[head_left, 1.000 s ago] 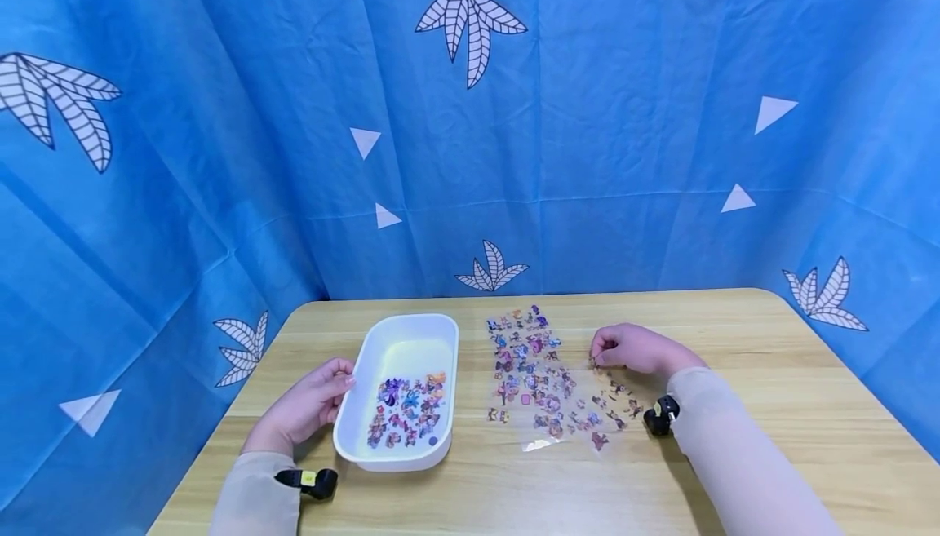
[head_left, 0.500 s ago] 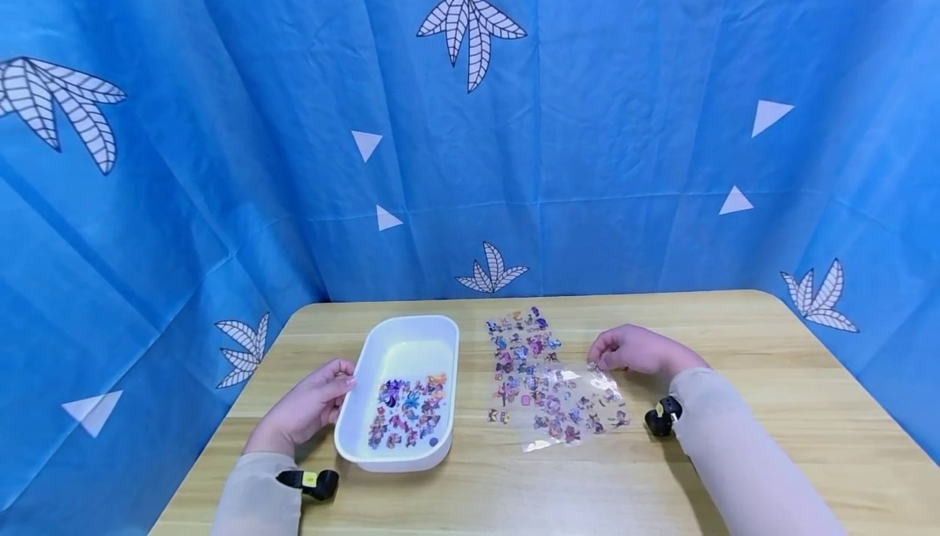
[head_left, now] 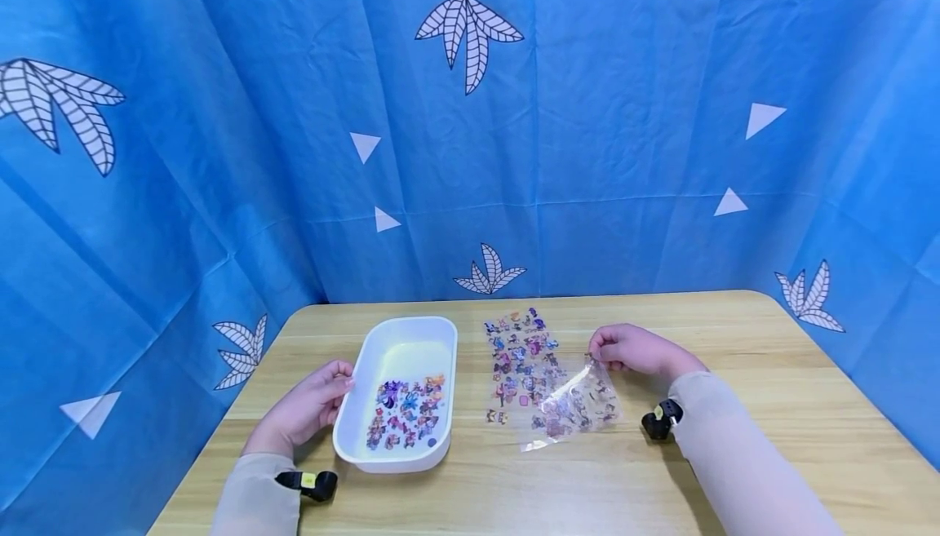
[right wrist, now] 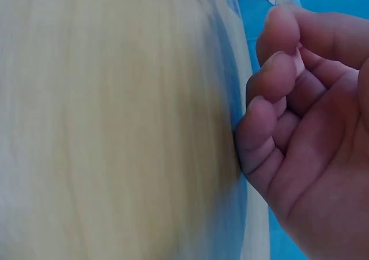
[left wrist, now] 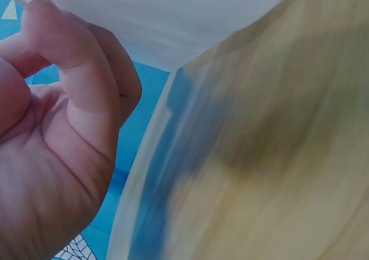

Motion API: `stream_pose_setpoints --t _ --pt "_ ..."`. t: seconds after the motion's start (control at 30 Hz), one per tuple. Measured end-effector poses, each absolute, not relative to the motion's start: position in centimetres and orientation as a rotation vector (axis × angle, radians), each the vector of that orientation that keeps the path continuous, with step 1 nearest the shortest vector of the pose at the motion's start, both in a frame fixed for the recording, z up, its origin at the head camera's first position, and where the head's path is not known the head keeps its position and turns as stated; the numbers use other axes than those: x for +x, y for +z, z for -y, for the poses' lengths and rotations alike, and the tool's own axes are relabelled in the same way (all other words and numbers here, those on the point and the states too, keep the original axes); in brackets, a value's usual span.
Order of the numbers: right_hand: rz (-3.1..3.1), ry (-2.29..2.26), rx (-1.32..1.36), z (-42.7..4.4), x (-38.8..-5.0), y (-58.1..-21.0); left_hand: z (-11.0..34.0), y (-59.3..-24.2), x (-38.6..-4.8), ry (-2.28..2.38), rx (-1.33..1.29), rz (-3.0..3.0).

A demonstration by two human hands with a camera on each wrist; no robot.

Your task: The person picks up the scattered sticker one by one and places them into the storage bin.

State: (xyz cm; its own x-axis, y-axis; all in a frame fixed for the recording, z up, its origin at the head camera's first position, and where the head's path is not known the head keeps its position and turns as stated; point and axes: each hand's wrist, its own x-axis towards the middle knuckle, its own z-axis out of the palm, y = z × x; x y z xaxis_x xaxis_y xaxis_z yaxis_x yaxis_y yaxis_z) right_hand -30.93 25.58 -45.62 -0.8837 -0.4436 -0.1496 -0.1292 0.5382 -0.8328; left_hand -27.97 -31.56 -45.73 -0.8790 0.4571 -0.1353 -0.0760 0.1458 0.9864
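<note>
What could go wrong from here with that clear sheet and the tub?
The right hand pinches the clear sheet by one edge, so it might crease. It overlaps the patterned sheet, which could cling and drag along. The left hand grips only one side of the white tub, so it might tip.

In the head view, the tray at 7 o'clock looks like smooth plastic; the film at 5 o'clock, thin glossy plastic (glare streaks it). The tabletop at 6 o'clock shows smooth wood grain; the curtain at 12 o'clock is creased cloth.
</note>
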Motion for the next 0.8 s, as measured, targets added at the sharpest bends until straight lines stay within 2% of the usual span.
stream_pose_setpoints --t 0.5,0.8 --pt "-2.385 -1.550 -0.400 -23.2 -30.3 -44.8 31.5 -45.8 -28.1 1.799 0.350 -2.021" --pt "-2.371 -1.644 -0.485 -20.4 -29.8 -43.6 31.5 -46.0 -28.1 1.808 0.352 -2.009"
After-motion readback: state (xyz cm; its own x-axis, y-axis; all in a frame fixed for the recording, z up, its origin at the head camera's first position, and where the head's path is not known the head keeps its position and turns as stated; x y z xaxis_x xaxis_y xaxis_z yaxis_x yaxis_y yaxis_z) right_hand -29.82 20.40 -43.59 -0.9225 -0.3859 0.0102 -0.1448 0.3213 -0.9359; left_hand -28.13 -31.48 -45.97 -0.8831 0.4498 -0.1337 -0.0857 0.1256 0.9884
